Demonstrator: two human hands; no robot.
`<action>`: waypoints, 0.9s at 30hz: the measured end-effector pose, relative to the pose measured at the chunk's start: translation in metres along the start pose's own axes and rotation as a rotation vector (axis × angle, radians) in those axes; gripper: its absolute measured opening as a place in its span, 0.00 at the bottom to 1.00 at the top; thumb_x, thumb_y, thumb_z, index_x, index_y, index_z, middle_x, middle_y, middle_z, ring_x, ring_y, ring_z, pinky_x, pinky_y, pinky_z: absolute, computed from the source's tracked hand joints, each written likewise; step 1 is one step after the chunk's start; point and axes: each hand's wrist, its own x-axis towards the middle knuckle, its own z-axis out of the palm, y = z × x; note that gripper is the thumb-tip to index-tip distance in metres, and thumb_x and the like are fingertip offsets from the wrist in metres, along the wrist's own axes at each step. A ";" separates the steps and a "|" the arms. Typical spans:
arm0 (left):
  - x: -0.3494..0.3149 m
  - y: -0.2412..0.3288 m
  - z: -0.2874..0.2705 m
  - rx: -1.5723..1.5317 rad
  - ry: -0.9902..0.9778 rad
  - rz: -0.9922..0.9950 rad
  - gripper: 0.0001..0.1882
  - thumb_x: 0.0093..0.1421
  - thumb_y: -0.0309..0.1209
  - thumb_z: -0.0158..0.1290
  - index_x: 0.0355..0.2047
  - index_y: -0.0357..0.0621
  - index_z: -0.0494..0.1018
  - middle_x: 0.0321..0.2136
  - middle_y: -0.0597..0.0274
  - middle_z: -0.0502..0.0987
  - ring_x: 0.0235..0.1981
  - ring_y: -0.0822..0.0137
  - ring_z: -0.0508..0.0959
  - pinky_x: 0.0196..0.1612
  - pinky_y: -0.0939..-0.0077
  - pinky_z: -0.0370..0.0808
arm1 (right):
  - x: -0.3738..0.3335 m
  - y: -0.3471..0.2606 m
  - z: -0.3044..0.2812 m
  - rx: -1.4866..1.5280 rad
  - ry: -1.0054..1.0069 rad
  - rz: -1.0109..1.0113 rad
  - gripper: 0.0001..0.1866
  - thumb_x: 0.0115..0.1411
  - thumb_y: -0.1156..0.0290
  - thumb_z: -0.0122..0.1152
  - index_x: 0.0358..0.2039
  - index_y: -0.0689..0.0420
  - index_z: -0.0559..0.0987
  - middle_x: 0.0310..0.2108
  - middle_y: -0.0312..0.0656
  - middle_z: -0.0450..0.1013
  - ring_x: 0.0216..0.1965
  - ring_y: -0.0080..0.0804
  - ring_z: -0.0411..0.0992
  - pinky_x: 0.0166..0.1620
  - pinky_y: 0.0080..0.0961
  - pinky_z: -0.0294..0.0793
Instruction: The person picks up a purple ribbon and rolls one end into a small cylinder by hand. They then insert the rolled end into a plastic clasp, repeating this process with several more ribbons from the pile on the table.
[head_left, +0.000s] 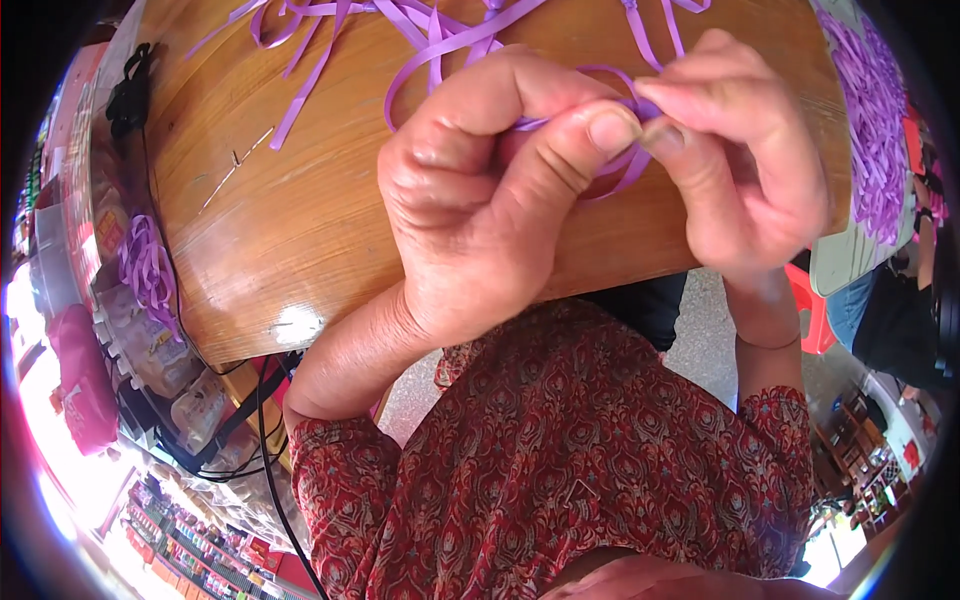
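Observation:
My left hand (490, 170) is closed, thumb against curled fingers, pinching a purple ribbon (632, 172). Right beside it my right hand (740, 150) pinches the same ribbon between thumb and forefinger. Where the fingertips meet, the ribbon is bunched together, and thin loops of it curve above and below; whether it is knotted there I cannot tell. Both hands are raised over the near part of the wooden table (290, 220). Beyond them, several loose purple ribbons (430, 30) lie tangled along the far side of the tabletop.
A thin metal pin-like tool (236, 165) lies on the table's left. Another ribbon bundle (148, 270) hangs by the left edge, near a black cable (262, 420) and a pink pouch (82, 380). At the right, a heap of purple ribbons (868, 130) covers a pale surface, with a red stool (812, 310) below.

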 end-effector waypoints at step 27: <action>0.015 -0.005 -0.006 0.411 -0.078 0.270 0.07 0.52 0.19 0.56 0.33 0.36 0.73 0.21 0.62 0.72 0.23 0.67 0.70 0.28 0.78 0.67 | 0.014 0.002 -0.011 -0.258 -0.153 -0.076 0.16 0.45 0.78 0.64 0.36 0.70 0.77 0.30 0.47 0.74 0.28 0.33 0.70 0.30 0.21 0.68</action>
